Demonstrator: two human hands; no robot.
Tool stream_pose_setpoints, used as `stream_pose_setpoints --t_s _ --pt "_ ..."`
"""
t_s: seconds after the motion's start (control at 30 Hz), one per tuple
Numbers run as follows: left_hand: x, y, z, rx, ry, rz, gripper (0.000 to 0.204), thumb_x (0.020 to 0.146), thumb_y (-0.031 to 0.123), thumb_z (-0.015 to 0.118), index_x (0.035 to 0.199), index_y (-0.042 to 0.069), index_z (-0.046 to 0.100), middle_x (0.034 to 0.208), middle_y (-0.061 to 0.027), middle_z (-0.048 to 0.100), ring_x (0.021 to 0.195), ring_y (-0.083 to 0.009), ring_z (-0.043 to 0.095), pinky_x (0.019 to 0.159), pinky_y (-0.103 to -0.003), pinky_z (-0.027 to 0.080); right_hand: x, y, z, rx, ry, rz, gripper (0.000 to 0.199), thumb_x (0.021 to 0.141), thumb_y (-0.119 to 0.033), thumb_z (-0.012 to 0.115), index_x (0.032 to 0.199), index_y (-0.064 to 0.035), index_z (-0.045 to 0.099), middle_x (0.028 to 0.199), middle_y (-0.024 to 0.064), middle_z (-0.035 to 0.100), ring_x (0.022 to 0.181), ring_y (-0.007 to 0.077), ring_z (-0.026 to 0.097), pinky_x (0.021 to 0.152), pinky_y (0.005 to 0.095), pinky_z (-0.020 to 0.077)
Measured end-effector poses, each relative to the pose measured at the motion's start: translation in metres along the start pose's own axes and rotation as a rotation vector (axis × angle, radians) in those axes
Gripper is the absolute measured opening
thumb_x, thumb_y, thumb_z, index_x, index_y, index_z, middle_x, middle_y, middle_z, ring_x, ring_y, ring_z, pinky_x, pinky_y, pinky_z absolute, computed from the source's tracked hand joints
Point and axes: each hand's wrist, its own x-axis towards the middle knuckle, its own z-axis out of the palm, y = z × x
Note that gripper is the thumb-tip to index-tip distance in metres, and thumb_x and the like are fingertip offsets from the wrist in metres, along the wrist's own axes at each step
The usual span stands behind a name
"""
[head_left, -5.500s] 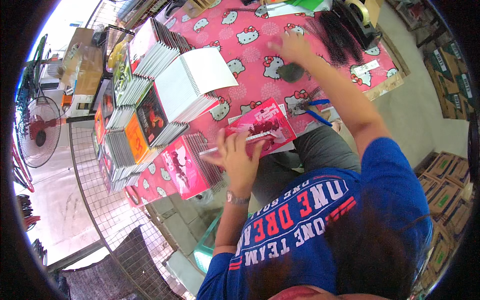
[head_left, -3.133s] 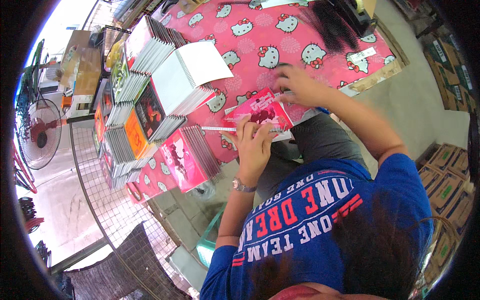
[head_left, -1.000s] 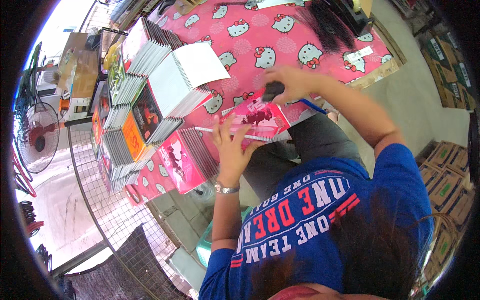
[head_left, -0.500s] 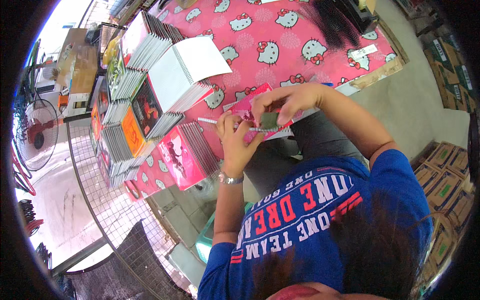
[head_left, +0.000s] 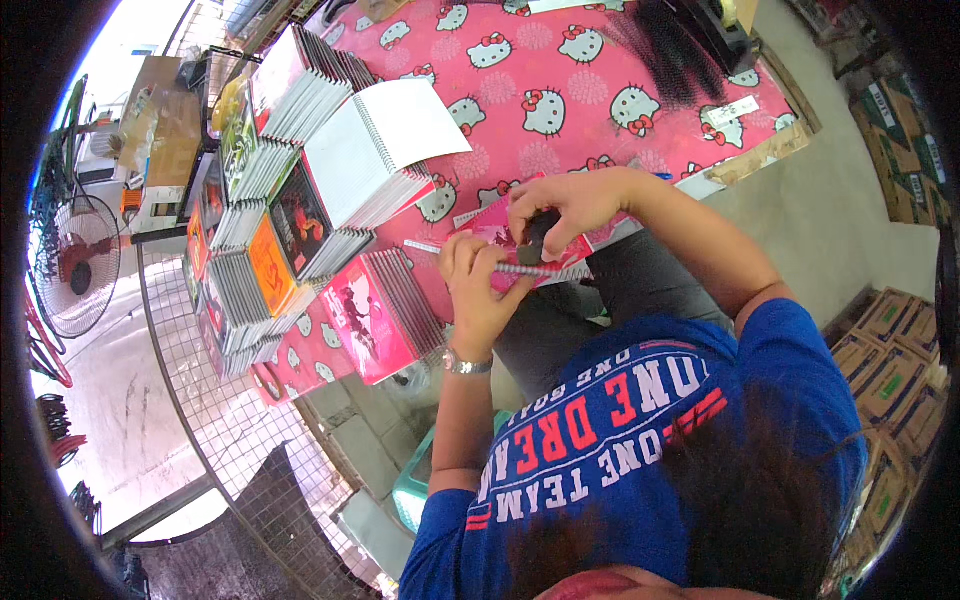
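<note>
Pink notebook (head_left: 490, 222): left hand (head_left: 478, 295) rests on it, closure unclear; right grip (head_left: 582, 203) clasps dark block (head_left: 540, 232), likely working coil (head_left: 573, 273); next needs steady alignment.

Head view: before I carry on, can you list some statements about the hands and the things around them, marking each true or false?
1. The right hand grips a dark block. True.
2. The left hand is hidden under the table. False: it is in plain view, its fingers over a white strip.
3. The stack of pink-covered spiral notebooks stands to the right of both hands. False: it stands to their left.
4. The open spiral notebook shows a white page. True.
5. A fan is at the view's left side. True.
</note>
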Motion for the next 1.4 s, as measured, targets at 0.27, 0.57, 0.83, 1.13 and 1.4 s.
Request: stream_pose_setpoints --t_s 0.27,0.57,0.83,1.13,1.4 --pt "0.004 0.007 0.003 0.111 -0.004 -0.04 0.044 0.058 0.021 0.085 0.093 0.009 0.061 0.101 -0.0083 0.059 0.111 -0.0354 0.049 0.099 -0.048 0.034 0.0 0.019 -0.001 0.781 0.142 -0.124 0.034 0.077 -0.021 0.072 0.105 -0.0039 0.063 0.097 0.0023 0.063 0.092 0.0123 0.058 0.081 0.0272 0.0459" --pt "0.014 -0.04 -0.014 0.13 -0.057 -0.047 0.041 0.057 0.021 0.086 0.09 0.011 0.063 0.101 -0.0073 0.058 0.12 -0.0353 0.046 0.101 -0.048 0.036 0.006 0.006 0.004 0.775 0.032 -0.136 0.043 0.078 -0.02 0.071 0.116 -0.0018 0.06 0.106 0.0091 0.063 0.097 0.0171 0.059 0.09 0.0337 0.0472" --pt "0.017 -0.022 -0.008 0.084 0.031 -0.017 0.035 0.06 0.013 0.08 0.089 0.007 0.062 0.102 -0.0113 0.057 0.114 -0.0357 0.049 0.099 -0.047 0.038 0.023 0.012 -0.007 0.241 -0.03 0.102 0.066 0.069 -0.037 0.076 0.121 -0.0007 0.059 0.112 0.0084 0.063 0.103 0.0161 0.06 0.09 0.0298 0.0463" --pt "0.007 -0.046 -0.027 -0.088 0.017 -0.25 0.034 0.067 0.005 0.078 0.096 0.006 0.06 0.111 -0.0135 0.055 0.104 -0.0316 0.056 0.09 -0.041 0.045 0.032 0.003 -0.007 0.525 0.007 -0.048 0.041 0.076 -0.021 0.072 0.111 -0.0032 0.063 0.102 0.0043 0.063 0.096 0.0117 0.058 0.082 0.0307 0.0476" --pt "0.01 -0.053 -0.018 -0.421 -0.06 -0.125 0.031 0.069 0.0 0.076 0.096 0.004 0.061 0.098 -0.0109 0.059 0.096 -0.0283 0.058 0.084 -0.036 0.047 0.035 0.024 -0.014 0.516 0.074 -0.095 0.031 0.086 -0.016 0.061 0.112 -0.0005 0.062 0.103 0.0052 0.064 0.097 0.0143 0.057 0.088 0.0307 0.0452"
